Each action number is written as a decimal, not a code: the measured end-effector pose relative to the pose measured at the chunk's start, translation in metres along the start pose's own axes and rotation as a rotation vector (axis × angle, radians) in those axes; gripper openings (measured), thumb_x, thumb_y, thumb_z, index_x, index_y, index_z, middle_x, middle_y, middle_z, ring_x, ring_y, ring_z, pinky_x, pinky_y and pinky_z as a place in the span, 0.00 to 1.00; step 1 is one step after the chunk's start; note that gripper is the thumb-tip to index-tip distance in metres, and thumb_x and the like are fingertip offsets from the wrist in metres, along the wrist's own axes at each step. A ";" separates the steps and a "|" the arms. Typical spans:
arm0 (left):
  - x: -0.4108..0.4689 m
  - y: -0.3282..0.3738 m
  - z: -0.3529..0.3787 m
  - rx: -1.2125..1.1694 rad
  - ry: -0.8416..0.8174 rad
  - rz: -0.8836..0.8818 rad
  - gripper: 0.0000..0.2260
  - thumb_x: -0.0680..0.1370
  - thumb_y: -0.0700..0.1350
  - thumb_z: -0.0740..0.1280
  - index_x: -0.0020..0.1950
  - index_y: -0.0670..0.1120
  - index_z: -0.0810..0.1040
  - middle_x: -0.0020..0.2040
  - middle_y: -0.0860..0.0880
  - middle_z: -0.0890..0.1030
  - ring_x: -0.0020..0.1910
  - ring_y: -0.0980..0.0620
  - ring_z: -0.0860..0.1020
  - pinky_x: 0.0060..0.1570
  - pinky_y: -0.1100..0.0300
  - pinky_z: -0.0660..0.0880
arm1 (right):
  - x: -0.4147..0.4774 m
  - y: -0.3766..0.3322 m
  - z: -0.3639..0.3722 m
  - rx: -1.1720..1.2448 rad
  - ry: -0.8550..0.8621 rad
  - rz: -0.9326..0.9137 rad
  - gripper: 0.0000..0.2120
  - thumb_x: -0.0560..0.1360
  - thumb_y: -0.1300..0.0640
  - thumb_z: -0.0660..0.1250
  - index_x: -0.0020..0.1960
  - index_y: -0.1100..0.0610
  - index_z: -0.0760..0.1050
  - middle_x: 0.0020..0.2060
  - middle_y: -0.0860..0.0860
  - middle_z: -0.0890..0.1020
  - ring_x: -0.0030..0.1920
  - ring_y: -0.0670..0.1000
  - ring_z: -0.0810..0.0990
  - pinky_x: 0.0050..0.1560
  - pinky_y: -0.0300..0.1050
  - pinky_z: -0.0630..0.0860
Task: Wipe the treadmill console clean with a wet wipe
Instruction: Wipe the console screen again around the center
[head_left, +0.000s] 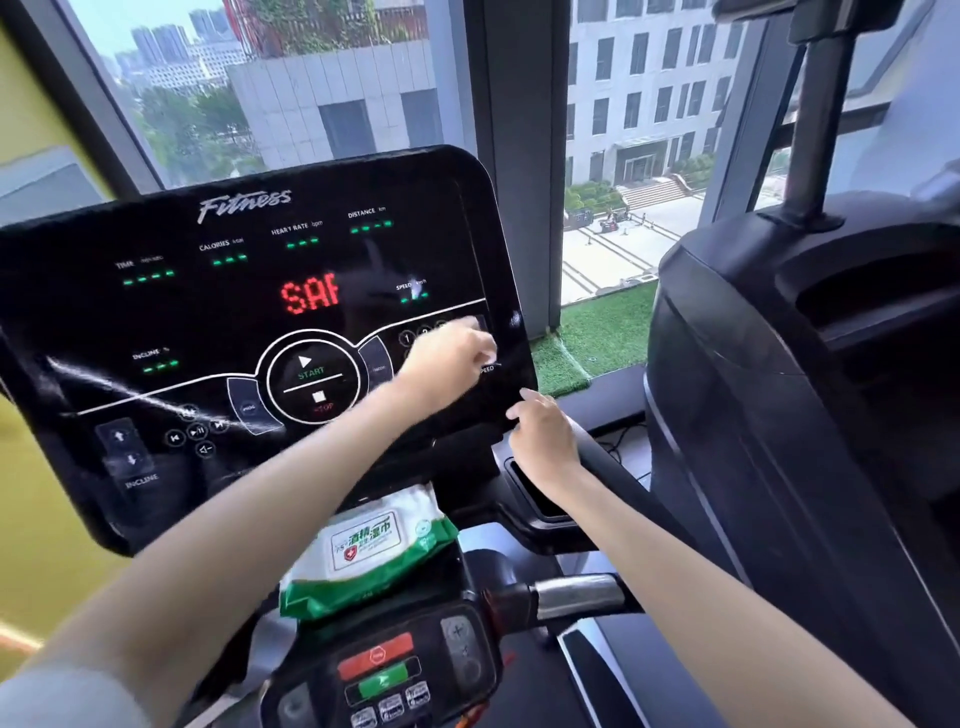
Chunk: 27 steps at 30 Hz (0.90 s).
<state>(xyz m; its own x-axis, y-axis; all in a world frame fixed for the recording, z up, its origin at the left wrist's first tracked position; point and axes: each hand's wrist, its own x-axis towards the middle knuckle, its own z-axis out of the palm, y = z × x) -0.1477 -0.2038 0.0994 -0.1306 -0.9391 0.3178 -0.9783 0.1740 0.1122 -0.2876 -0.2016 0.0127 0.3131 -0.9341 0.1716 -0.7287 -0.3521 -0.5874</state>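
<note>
Two window panes (322, 78) look out on city blocks behind one black treadmill console (156, 312), which fills the left of the view. It is lit with six green readouts and red letters (310, 297). One more machine (779, 415) stands to the right. Two bare arms reach forward. The left hand (449, 358) crosses to the number keys at the console's right side, fingers curled against the panel; blur hides whether it holds a wipe. The right hand (543, 436) touches the console's lower right edge with thumb and forefinger, its other fingers hidden, so its grip cannot be told. One green-and-white wipe pack (363, 556) lies on the ledge just below the console, above a small panel (379, 670) with one red and one green button.
</note>
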 end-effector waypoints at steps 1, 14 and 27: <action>0.000 0.006 0.013 0.033 -0.047 0.010 0.10 0.77 0.40 0.62 0.51 0.48 0.81 0.49 0.48 0.76 0.48 0.47 0.77 0.43 0.53 0.75 | 0.000 0.001 0.000 0.000 0.006 -0.002 0.14 0.72 0.70 0.58 0.54 0.64 0.78 0.67 0.57 0.71 0.68 0.55 0.67 0.65 0.47 0.63; -0.031 -0.012 0.049 0.210 -0.253 0.116 0.14 0.77 0.37 0.59 0.61 0.46 0.76 0.59 0.46 0.72 0.59 0.45 0.72 0.48 0.52 0.72 | -0.006 -0.006 0.016 0.051 0.102 -0.032 0.17 0.70 0.72 0.61 0.56 0.62 0.78 0.56 0.54 0.78 0.58 0.56 0.74 0.56 0.48 0.71; -0.126 -0.086 0.008 0.337 -0.300 -0.034 0.17 0.76 0.34 0.61 0.62 0.49 0.77 0.57 0.48 0.71 0.58 0.47 0.73 0.48 0.54 0.76 | -0.036 -0.082 0.057 -0.048 0.042 -0.342 0.20 0.68 0.75 0.62 0.57 0.65 0.78 0.59 0.60 0.78 0.60 0.60 0.74 0.62 0.51 0.68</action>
<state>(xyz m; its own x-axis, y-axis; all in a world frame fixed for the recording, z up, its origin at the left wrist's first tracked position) -0.0487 -0.1024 0.0427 -0.0897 -0.9956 0.0262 -0.9741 0.0822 -0.2105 -0.2040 -0.1352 0.0095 0.5197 -0.7626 0.3853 -0.6138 -0.6469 -0.4525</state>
